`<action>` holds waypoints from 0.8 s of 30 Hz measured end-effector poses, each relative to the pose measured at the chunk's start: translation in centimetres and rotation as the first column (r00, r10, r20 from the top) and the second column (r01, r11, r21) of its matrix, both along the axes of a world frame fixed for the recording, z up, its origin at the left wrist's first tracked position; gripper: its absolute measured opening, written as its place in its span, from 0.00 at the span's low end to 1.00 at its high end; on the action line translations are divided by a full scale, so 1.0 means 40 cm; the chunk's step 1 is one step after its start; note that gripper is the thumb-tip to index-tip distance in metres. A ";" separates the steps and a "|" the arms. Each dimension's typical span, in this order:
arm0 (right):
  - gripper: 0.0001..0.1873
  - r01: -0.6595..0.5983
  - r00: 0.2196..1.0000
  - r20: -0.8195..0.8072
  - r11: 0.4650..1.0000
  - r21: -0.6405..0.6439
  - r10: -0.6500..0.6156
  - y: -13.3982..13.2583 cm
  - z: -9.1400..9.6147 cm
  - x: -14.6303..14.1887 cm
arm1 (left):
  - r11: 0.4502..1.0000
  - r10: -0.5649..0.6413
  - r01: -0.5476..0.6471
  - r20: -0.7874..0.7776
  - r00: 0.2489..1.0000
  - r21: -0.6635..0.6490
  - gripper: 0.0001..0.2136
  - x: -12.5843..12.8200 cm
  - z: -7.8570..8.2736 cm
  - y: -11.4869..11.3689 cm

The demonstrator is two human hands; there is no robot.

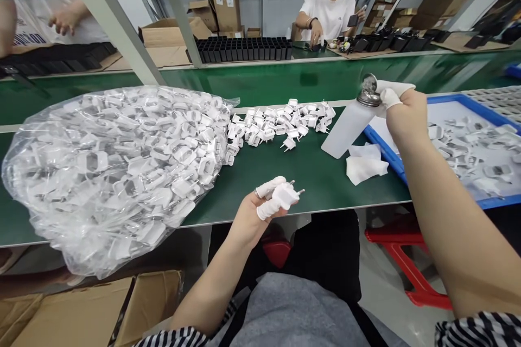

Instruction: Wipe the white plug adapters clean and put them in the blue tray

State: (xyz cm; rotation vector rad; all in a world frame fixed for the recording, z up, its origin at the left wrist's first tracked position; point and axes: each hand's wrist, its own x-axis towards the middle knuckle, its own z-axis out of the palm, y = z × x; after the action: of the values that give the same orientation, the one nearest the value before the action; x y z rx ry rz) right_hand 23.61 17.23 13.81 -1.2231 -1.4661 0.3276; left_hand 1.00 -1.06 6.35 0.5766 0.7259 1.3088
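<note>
My left hand (260,211), with white finger cots on, is closed on a white plug housing (286,196) whose two pins point to the right. It is held just over the front edge of the green work surface. My right hand (402,105), also in finger cots, grips a whitish dispenser bottle (345,130) by its metal top. The bottle leans, its flip lid raised. Beside its base lie folded white wipes (366,169). A loose pile of the same white plug housings (280,122) lies left of the bottle.
A big clear bag (114,162) full of plug housings covers the left of the bench (252,165). At right, a blue-rimmed tray (391,158) holds more of them. Co-workers (329,16) sit across, near black boxes (244,49). A red stool (407,249) and cartons (89,309) stand below.
</note>
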 end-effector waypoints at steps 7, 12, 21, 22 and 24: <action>0.11 0.011 1.000 0.029 0.999 -0.036 -0.010 -0.010 0.012 -0.002 | 0.999 0.020 -0.024 0.082 0.996 0.044 0.20 0.009 -0.003 -0.014; 0.08 0.029 0.998 0.061 0.995 -0.098 -0.023 -0.010 0.026 0.004 | 1.000 0.022 -0.021 0.102 0.994 -0.015 0.20 0.010 0.000 -0.019; 0.09 0.020 1.000 0.012 1.000 -0.016 -0.020 0.018 -0.013 0.003 | 0.997 0.014 -0.003 0.132 0.991 -0.082 0.20 0.005 -0.037 -0.013; 0.09 0.008 1.000 0.012 1.000 -0.012 -0.008 0.018 -0.016 0.003 | 0.996 0.008 0.005 0.148 0.989 -0.088 0.20 0.007 -0.040 -0.011; 0.10 -0.002 1.000 0.007 1.000 -0.001 0.002 0.017 -0.019 0.006 | 0.994 -0.007 0.025 0.174 0.985 -0.102 0.20 0.011 -0.044 -0.008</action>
State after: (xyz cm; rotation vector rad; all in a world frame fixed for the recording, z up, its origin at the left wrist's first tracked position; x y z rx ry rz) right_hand 23.85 17.93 13.05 -1.2247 -1.4733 0.3260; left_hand 1.44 -1.37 4.58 0.3788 0.6401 1.2812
